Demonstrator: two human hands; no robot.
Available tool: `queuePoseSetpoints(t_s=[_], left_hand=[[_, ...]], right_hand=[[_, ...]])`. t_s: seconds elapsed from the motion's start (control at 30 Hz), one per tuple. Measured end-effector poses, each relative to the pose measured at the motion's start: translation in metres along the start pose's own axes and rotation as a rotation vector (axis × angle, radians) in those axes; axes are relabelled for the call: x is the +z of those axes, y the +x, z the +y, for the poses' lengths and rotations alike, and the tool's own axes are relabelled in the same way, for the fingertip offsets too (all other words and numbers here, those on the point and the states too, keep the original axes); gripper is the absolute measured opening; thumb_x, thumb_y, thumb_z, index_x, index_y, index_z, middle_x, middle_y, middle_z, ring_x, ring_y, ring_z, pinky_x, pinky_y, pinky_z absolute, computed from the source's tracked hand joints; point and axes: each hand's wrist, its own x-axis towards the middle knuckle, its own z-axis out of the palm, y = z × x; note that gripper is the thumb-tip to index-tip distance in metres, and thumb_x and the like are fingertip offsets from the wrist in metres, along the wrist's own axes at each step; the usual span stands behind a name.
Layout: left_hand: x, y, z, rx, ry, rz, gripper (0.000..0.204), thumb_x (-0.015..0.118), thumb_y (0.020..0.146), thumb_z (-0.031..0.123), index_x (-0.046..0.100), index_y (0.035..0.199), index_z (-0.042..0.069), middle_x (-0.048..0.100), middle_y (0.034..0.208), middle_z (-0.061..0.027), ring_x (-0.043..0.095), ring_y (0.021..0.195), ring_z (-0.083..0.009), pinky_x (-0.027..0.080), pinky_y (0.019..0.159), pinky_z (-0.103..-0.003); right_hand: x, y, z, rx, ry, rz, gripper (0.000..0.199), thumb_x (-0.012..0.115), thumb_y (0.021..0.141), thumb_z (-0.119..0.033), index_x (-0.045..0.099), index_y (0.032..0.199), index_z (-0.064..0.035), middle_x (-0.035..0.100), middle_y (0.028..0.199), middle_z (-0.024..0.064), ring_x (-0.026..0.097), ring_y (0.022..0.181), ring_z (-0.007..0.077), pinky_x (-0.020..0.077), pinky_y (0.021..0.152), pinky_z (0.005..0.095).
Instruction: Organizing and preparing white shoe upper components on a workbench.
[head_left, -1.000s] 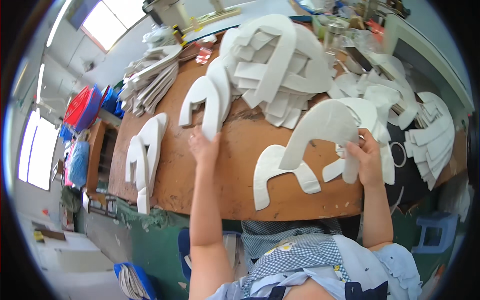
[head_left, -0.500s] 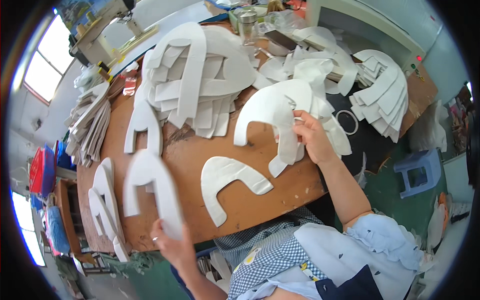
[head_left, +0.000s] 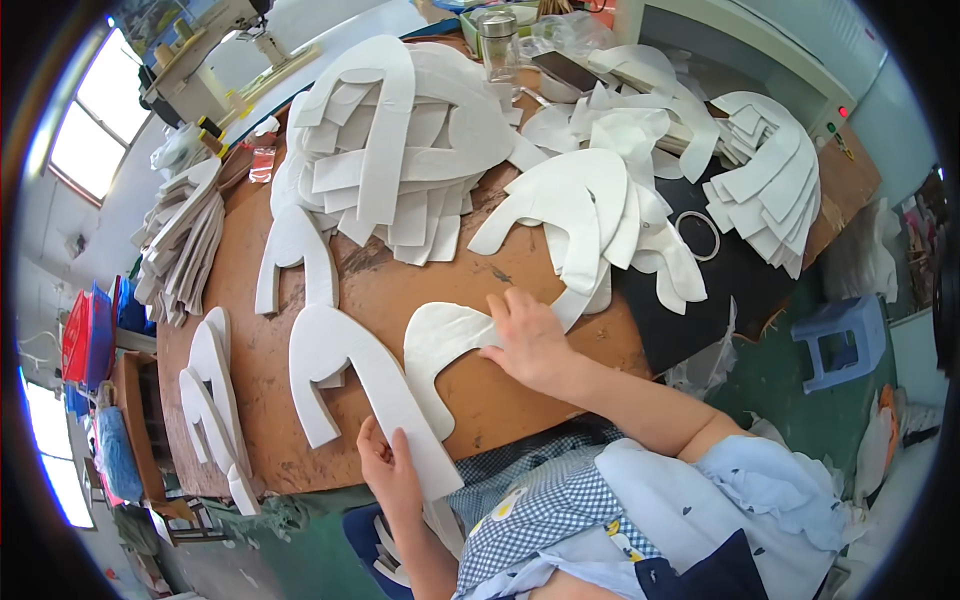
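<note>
In front of me, a white U-shaped padded piece (head_left: 445,325) lies on the brown table (head_left: 480,400). My right hand (head_left: 535,340) pinches its right leg between thumb and fingers. To the left is another white U-shaped piece (head_left: 370,360), its long leg reaching past the table's near edge. My left hand (head_left: 393,470) is beside that leg, the thumb touching it and the fingers apart from the thumb. Beyond my right hand lies a fanned stack of similar white pieces (head_left: 570,205).
A large heap of white pieces (head_left: 385,150) stands at the back. More pieces lie at the left edge (head_left: 208,400) and in a stack at the right (head_left: 765,190). A glass jar (head_left: 498,45), a phone (head_left: 563,70) and a white ring (head_left: 697,236) are farther back. A blue stool (head_left: 838,345) stands on the floor.
My right hand has left the stack and moved nearer and left, onto the middle piece. The left piece has moved right and nearer, overlapping the middle piece; my left hand moved right with it.
</note>
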Motion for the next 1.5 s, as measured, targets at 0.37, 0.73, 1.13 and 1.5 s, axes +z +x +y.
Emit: queuePoseSetpoints(t_s=[0.37, 0.73, 1.13, 1.5], left_hand=[[0.046, -0.037, 0.060, 0.169, -0.150, -0.042, 0.047, 0.059, 0.093, -0.001, 0.037, 0.134, -0.002, 0.057, 0.112, -0.0121, 0.062, 0.096, -0.0153, 0.052, 0.079, -0.026], [0.124, -0.028, 0.069, 0.359, 0.263, -0.586, 0.024, 0.065, 0.094, 0.015, 0.065, 0.112, 0.000, 0.059, 0.065, -0.0049, 0.058, 0.060, -0.0098, 0.047, 0.055, -0.025], [0.093, 0.013, 0.092, 0.118, -0.638, -0.393, 0.019, 0.068, 0.090, 0.000, 0.063, 0.107, -0.007, 0.069, 0.099, -0.0067, 0.066, 0.090, -0.0118, 0.057, 0.082, -0.027], [0.080, 0.013, 0.087, 0.187, -0.654, -0.352, 0.012, 0.069, 0.091, 0.001, 0.069, 0.100, -0.006, 0.071, 0.091, -0.0078, 0.068, 0.081, -0.0135, 0.057, 0.078, -0.027]], right_hand=[[-0.065, 0.008, 0.039, 0.156, 0.715, 0.244, 0.018, 0.055, 0.095, -0.010, 0.052, 0.111, -0.0020, 0.066, 0.083, 0.0100, 0.062, 0.070, 0.0143, 0.0485, 0.066, 0.0302], [-0.083, -0.006, 0.031, 0.018, 0.887, 0.364, 0.038, 0.049, 0.089, 0.005, 0.052, 0.127, 0.0043, 0.067, 0.106, 0.0146, 0.067, 0.089, 0.0162, 0.0523, 0.081, 0.0286], [-0.060, -0.033, -0.022, -0.481, 0.511, 0.199, 0.056, 0.059, 0.083, 0.005, 0.049, 0.138, 0.0035, 0.058, 0.128, 0.0235, 0.064, 0.105, 0.0372, 0.0530, 0.090, 0.0394], [-0.052, -0.040, -0.031, -0.342, 0.934, -0.007, 0.048, 0.055, 0.098, -0.010, 0.041, 0.141, 0.0066, 0.058, 0.129, 0.0223, 0.061, 0.118, 0.0268, 0.0500, 0.096, 0.0333]])
